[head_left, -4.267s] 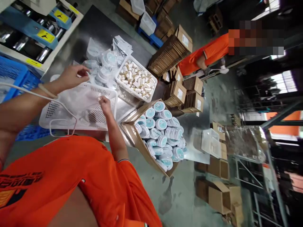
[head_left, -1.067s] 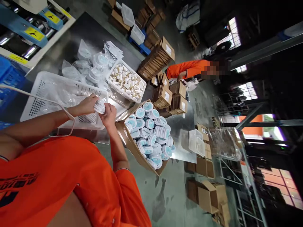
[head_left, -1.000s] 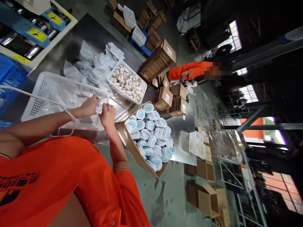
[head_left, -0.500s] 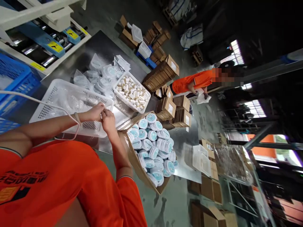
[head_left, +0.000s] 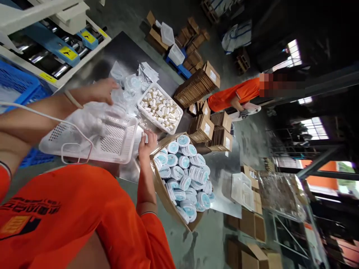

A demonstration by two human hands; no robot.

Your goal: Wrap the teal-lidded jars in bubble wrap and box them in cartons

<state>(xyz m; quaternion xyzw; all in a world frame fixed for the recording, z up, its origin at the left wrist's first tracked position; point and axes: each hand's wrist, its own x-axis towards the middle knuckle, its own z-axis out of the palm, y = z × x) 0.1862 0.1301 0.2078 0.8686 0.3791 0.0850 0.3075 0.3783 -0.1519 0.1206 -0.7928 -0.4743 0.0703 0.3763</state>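
My left hand [head_left: 102,90], with a band on its wrist, is over the edge of a pile of clear-bagged round white cases [head_left: 130,87]; its fingers are apart and slightly blurred. Just below it, crumpled clear plastic bags [head_left: 91,121] lie in a white perforated basket [head_left: 130,147]. My right hand [head_left: 147,146] is closed above the metal table, between that basket and the carton. A small white piece [head_left: 144,135] shows at its thumb and fingertips; its kind is not clear. Nearby stands a white basket of small white-and-gold pieces [head_left: 161,110].
A carton [head_left: 165,203] full of round white cases with pale blue labels [head_left: 183,183] stands at right. Folded cardboard stacks [head_left: 198,86] are behind it. A roller conveyor [head_left: 47,52] and a blue crate [head_left: 21,84] are at left. A cable crosses my left forearm. Another person [head_left: 235,95] works beyond.
My hands were together over the white basket. They have parted: the left has moved up to the bagged cases, the right has moved right toward the carton.
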